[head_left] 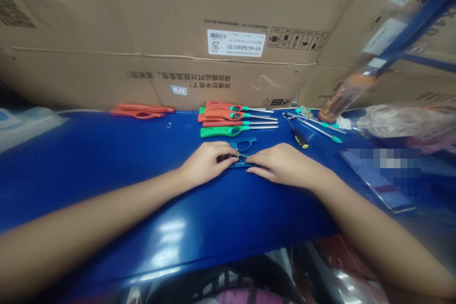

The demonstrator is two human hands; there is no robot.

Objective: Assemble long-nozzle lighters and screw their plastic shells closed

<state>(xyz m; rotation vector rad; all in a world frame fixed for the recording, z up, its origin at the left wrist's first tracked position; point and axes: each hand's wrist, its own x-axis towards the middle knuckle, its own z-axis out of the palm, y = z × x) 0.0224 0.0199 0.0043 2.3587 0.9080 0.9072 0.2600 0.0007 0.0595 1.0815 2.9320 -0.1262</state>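
Both hands meet at a blue lighter casing half (239,164) lying on the blue table. My left hand (208,164) closes on its left part, thumb and fingers pressed together near a small pale part in the casing. From the other side, my right hand (281,164) grips the casing's right part with fingertips and thumb. The fingers hide most of the casing and its small inner parts. Just behind them lies another blue casing piece (249,143) with a trigger loop. Beyond it, a green stick lighter (217,131) and several orange stick lighters (223,113) are stacked, metal tubes pointing right.
Orange casings (138,111) lie at the back left. A yellow-black screwdriver (301,139), loose metal tubes (318,129) and an orange-labelled bottle (345,95) are at the back right. A phone (374,180) lies right. Cardboard boxes (160,23) wall the back edge.
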